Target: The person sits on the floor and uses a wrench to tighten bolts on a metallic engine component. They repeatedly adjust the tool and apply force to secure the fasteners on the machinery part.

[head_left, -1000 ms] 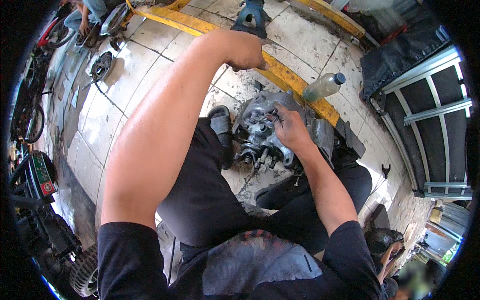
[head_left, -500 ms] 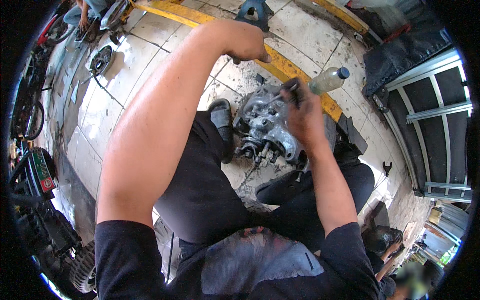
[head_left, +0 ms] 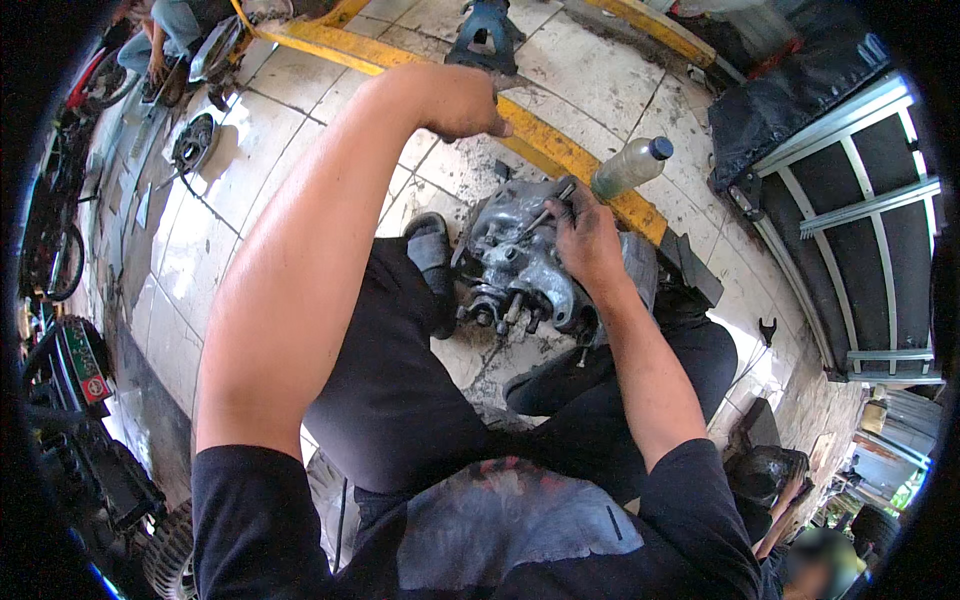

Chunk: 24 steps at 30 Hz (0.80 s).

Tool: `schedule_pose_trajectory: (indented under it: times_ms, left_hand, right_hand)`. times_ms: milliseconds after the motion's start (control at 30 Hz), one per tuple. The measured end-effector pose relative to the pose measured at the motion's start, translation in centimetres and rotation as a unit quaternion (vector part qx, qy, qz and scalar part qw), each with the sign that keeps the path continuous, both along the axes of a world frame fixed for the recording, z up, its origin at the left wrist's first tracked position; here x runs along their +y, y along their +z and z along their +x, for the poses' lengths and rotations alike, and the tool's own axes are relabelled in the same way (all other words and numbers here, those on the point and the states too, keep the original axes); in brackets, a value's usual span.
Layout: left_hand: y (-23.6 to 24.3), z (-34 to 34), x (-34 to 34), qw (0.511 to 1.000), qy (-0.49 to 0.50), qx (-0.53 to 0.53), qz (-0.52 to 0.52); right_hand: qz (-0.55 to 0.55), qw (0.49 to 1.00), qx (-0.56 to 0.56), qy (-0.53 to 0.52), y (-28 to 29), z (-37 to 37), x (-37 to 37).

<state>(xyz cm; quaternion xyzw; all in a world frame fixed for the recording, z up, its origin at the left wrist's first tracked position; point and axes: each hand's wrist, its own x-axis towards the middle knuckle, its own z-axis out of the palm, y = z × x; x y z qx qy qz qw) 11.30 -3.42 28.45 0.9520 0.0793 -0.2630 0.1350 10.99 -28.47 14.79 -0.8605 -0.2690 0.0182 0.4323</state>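
Note:
My right hand (head_left: 588, 238), its fingers blackened with grime, pinches a slim metal rod (head_left: 540, 217) that slants down to the left. The rod's lower end is at a grey metal engine block (head_left: 505, 262), which sits on the floor between my legs. Studs and bolts stick out of its near side. My left hand (head_left: 462, 103) is held out beyond the block on the left, bent at the wrist with its fingers curled under. The back of that hand hides whatever its fingers may hold.
A yellow steel beam (head_left: 545, 150) crosses the floor behind the block. A clear bottle (head_left: 630, 168) with a dark cap stands by it, and a blue stand (head_left: 485, 40) is farther back. Motorcycle parts (head_left: 90, 440) line the left; a metal-framed panel (head_left: 850, 220) is at right. Other people are at the far left and lower right.
My right hand has lowered and turned, and the rod now points down at the block. The left hand has shifted slightly left and nearer. The whole view has tilted a little.

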Motion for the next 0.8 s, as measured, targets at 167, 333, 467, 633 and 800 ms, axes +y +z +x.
schedule_pose_trajectory:
  times_ms: [167, 333, 467, 633, 800]
  left_hand:
    - [-0.1, -0.9, 0.2, 1.000, 0.012, 0.001, -0.011]
    - [-0.7, 0.0, 0.3, 1.000, 0.017, 0.014, -0.001]
    - [0.4, -0.5, -0.1, 1.000, 0.006, 0.001, -0.013]
    - [-0.5, -0.3, 0.2, 1.000, -0.009, -0.008, -0.010]
    - [0.1, -0.9, 0.4, 1.000, 0.011, -0.006, -0.023]
  right_hand:
    - [-0.023, 0.995, 0.096, 0.013, 5.1, 1.0, 0.1]
    - [0.035, 0.998, 0.056, -0.012, -1.5, -0.4, -0.4]
    - [0.066, 0.994, 0.091, 0.003, 4.5, 0.6, -0.3]
    - [-0.036, 0.997, 0.050, 0.038, -3.7, -1.1, -1.0]
    - [-0.027, 0.990, 0.140, 0.014, 4.1, 1.0, -0.8]
